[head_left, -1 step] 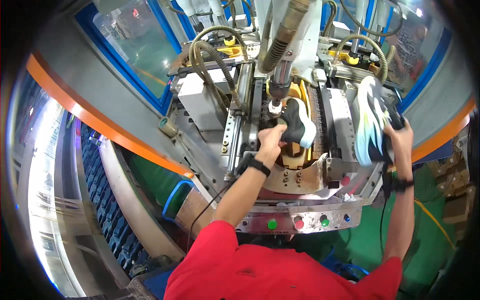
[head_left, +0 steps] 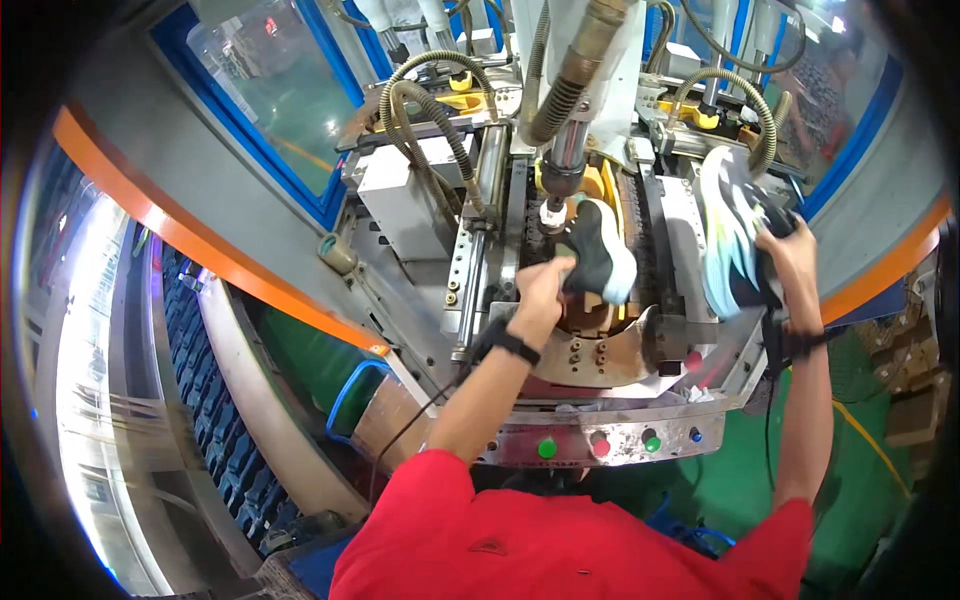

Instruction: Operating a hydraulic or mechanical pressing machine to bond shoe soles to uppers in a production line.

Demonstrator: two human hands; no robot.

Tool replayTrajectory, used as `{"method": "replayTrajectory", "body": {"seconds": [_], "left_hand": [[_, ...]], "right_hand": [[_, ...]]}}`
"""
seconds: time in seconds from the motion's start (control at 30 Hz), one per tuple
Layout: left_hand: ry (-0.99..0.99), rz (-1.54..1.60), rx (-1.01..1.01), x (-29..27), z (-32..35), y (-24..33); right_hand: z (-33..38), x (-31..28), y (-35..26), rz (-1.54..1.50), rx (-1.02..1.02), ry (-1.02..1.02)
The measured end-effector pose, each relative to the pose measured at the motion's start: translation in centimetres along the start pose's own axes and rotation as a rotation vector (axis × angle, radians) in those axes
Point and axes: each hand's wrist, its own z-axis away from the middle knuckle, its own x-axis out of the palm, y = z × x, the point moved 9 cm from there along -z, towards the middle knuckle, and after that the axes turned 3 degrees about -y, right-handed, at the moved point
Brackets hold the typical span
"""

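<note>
Black shoe with pale sole edge (head_left: 592, 250), mid-scene, looks light and springy; its edge probably grips best. Left hand (head_left: 541, 288) curls closed round its near-left end; right hand (head_left: 795, 258) clasps a white-blue-black shoe (head_left: 733, 235), right.

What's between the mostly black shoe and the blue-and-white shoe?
The head view shows a dark ridged strip, a long black bar and a pale grey metal block.
</note>
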Motion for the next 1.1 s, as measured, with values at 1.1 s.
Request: {"method": "replayTrajectory", "body": {"seconds": [1.1], "left_hand": [[0.701, 0.162, 0.408, -24.8, 42.1, -1.4]], "right_hand": [[37.4, 27.7, -3.5, -0.211, -0.606, -0.731]]}}
